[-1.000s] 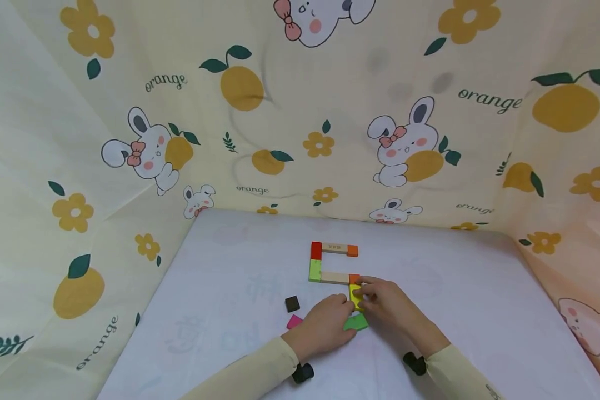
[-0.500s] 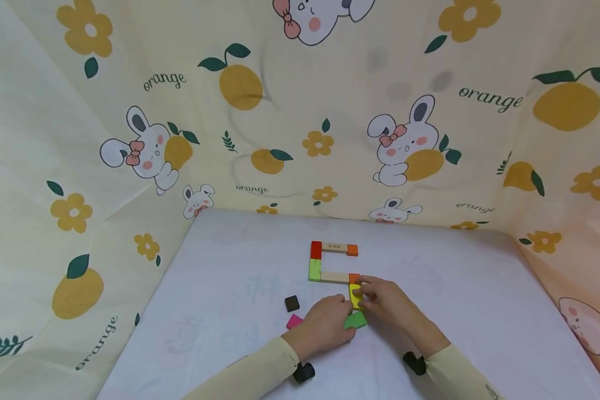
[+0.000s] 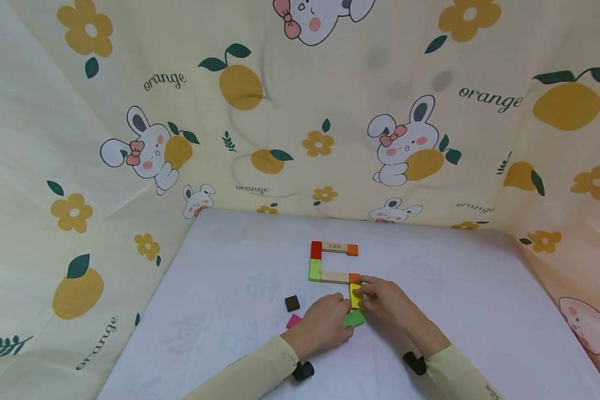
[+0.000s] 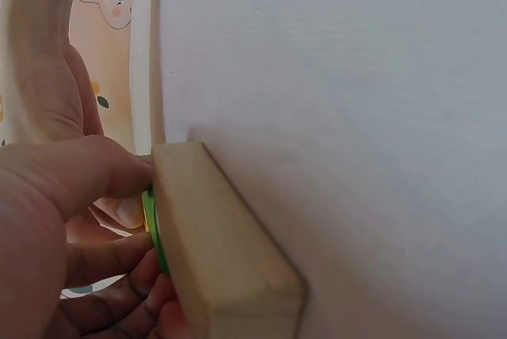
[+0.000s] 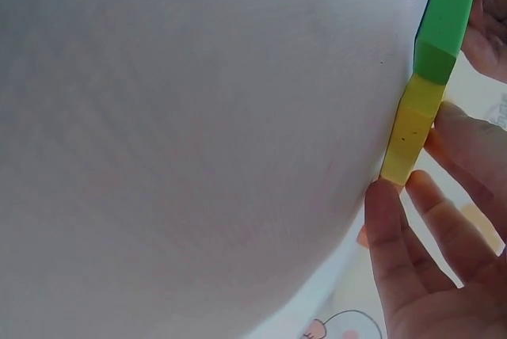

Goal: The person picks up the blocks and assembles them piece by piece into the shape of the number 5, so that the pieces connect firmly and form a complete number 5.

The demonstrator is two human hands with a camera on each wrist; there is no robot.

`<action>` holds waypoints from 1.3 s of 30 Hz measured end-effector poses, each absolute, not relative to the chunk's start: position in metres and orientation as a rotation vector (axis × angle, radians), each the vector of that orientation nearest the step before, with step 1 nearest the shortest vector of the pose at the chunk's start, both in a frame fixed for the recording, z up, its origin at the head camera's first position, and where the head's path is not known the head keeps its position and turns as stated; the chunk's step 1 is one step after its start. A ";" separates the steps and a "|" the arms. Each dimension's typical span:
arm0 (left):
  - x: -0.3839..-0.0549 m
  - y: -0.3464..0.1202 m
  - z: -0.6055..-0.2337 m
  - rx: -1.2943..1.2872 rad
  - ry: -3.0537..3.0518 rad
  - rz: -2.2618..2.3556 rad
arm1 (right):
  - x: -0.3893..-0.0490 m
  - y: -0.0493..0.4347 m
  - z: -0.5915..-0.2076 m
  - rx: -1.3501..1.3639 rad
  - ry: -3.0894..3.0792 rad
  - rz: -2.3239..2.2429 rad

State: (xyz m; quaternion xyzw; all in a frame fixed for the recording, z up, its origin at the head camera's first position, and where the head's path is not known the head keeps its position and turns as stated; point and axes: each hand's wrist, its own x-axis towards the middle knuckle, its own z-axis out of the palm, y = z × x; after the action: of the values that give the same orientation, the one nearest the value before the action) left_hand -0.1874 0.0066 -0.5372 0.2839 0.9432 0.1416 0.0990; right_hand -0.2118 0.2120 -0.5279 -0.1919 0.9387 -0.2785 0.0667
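Note:
In the head view, my left hand (image 3: 323, 326) pinches a green block (image 3: 354, 319), its thumb on the near side. The left wrist view has a plain wooden block (image 4: 214, 236) standing close beside the left fingers, in front of the green block; the head view hides it. My right hand (image 3: 390, 303) holds a yellow block (image 3: 355, 296) between thumb and fingertips, one finger reaching a small orange block (image 3: 354, 278). The right wrist view puts the green block end to end with the yellow block (image 5: 410, 133), slightly angled.
A red block (image 3: 316, 250), a lime block (image 3: 315, 270), two wooden blocks (image 3: 334, 248) and an orange block (image 3: 352, 250) form a bent line beyond the hands. A black block (image 3: 292, 303) and a pink block (image 3: 294, 321) lie left. Printed cloth (image 3: 290, 111) hangs behind the table.
My left hand and the green block have shifted slightly left and away from me. The right hand stays on the yellow block without visible movement.

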 end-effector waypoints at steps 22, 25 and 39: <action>-0.186 0.008 -0.539 0.822 2.789 0.443 | -0.212 0.214 -0.531 -0.589 2.850 -0.813; -0.186 0.008 -0.540 0.825 2.792 0.460 | -0.212 0.214 -0.532 -0.609 2.851 -0.818; -0.186 0.008 -0.542 0.806 2.782 0.504 | -0.213 0.213 -0.529 -0.590 2.841 -0.803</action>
State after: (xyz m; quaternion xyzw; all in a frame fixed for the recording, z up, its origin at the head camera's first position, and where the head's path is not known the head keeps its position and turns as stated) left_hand -0.1856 0.0085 -0.5420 0.2726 0.9415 0.1705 0.1007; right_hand -0.2126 0.2127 -0.5293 -0.1955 0.9417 -0.2660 0.0653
